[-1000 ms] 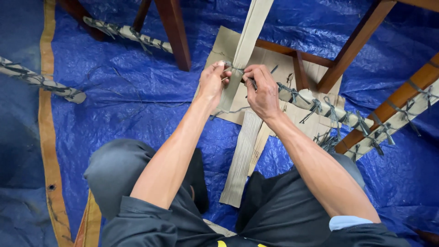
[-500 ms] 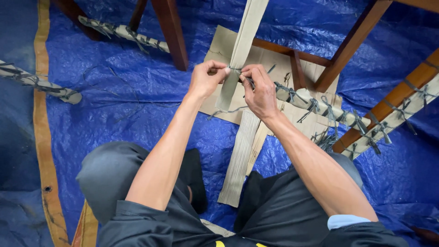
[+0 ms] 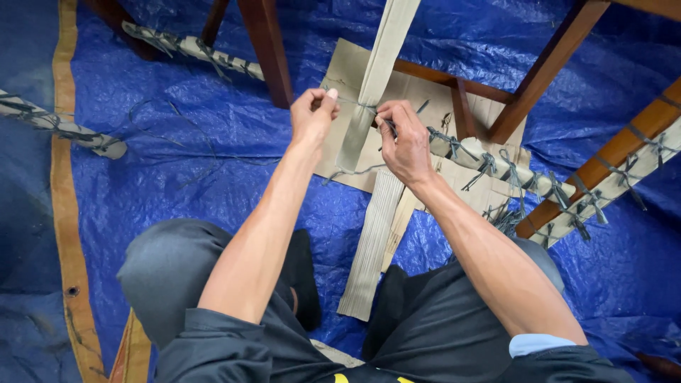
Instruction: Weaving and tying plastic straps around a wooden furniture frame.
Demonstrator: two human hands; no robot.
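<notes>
Two bare hands at work over a pale strip of folded cardboard [image 3: 376,78], near the middle of the scene. Left hand [image 3: 312,113] clenched, thumb and forefinger pinching one end of a thin grey cord [image 3: 352,104], just left of the strip. Right hand [image 3: 403,138] closed likewise on the other end of that cord, just right of the strip, knuckles toward the camera. Cord drawn taut between the two grips, wrapped across the strip at its narrowed waist. Strip running from the far edge of the view down toward the near side, bent below the tie, lying on a flat sheet of cardboard [image 3: 340,71]. Another ribbed cardboard strip [image 3: 369,248] below it, reaching near to the knees. Right of the right hand, touching it, a padded wooden rail [image 3: 496,167] wrapped in the same pale cardboard and bound with a row of grey knots. Further right, a second bound rail [image 3: 610,181] on a brown wooden bar. Dark wooden chair legs [image 3: 266,50] at the far side, left of the strip. Far left, two more wrapped, tied pieces [image 3: 60,128]. Under everything, a blue tarpaulin [image 3: 177,135] with a tan border. Loose grey cord lying on the tarpaulin left of the left forearm. Dark trousers and dark sleeves at the near edge.
</notes>
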